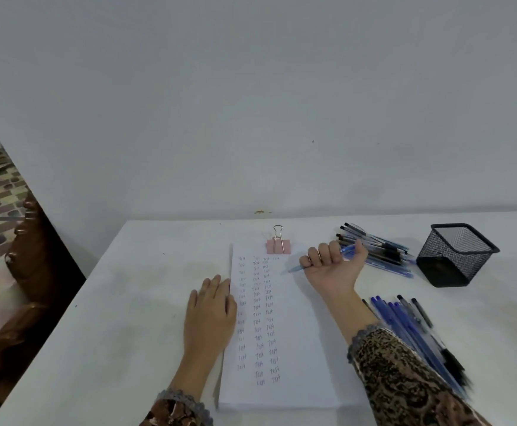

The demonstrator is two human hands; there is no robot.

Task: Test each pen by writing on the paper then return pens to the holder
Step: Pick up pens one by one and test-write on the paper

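Note:
A stack of white paper (300, 333) lies on the table, held at its top by a pink binder clip (278, 245), with columns of the word "Test" written down it. My left hand (209, 315) rests flat on the paper's left edge. My right hand (334, 265) grips a blue pen (347, 249) above the paper's upper right, its tip pointing left near the sheet. A black mesh holder (456, 255) stands at the right with no pens showing in it. One pile of pens (377, 247) lies behind my right hand, another pile of blue pens (416, 333) beside my right forearm.
The white table (112, 318) stands against a plain wall. Its left edge runs diagonally, with carved wooden furniture (26, 247) and a tiled floor beyond it. Bare tabletop lies left of the paper.

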